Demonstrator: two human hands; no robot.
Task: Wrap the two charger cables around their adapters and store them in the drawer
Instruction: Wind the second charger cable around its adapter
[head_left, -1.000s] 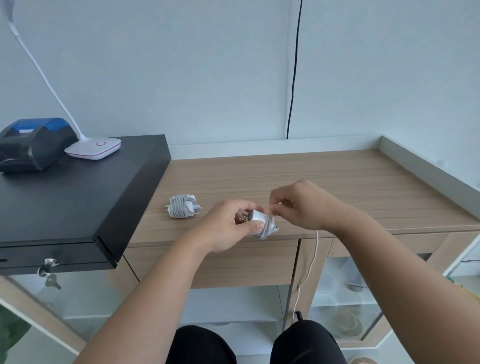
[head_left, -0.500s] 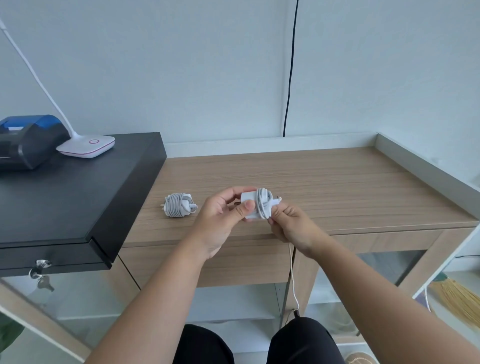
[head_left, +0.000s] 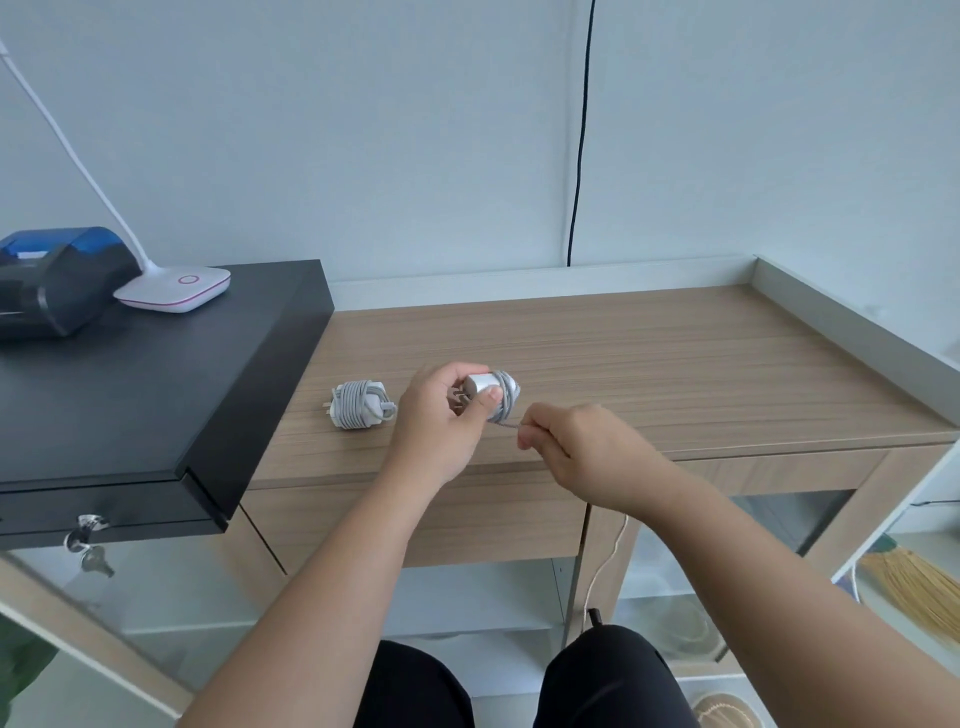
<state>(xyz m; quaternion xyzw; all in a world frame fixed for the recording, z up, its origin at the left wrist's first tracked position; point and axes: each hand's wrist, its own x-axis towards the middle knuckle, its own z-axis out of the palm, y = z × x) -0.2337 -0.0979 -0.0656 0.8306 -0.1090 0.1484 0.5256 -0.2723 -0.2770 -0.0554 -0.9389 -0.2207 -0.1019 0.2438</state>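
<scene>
Head cam looks down at a wooden worktop (head_left: 649, 364) where one charger (head_left: 360, 405) already lies fully wound, just left of the person's hands. The left hand (head_left: 441, 421) holds the second adapter (head_left: 485, 391) above the worktop, thumb pressed on its near face and fingers curled behind, prongs pointing left. The right hand (head_left: 576, 452) pinches the grey cable (head_left: 505, 424) close to the bundle, with several loops on the adapter and a loose tail dangling down past the worktop edge toward the person's knees. So this looks like wrap number two, partly done. To do it well, probably keep light tension so each turn lies beside the last one instead of piling up, and let the cable slide through the pinch rather than regripping every loop. The left grip should stay off the wrap zone so the thumb doesn't get trapped under a turn. Watch the dangling tail, it could snag on the cabinet frame below. The drawer under the worktop looks closed, so storing comes later.
</scene>
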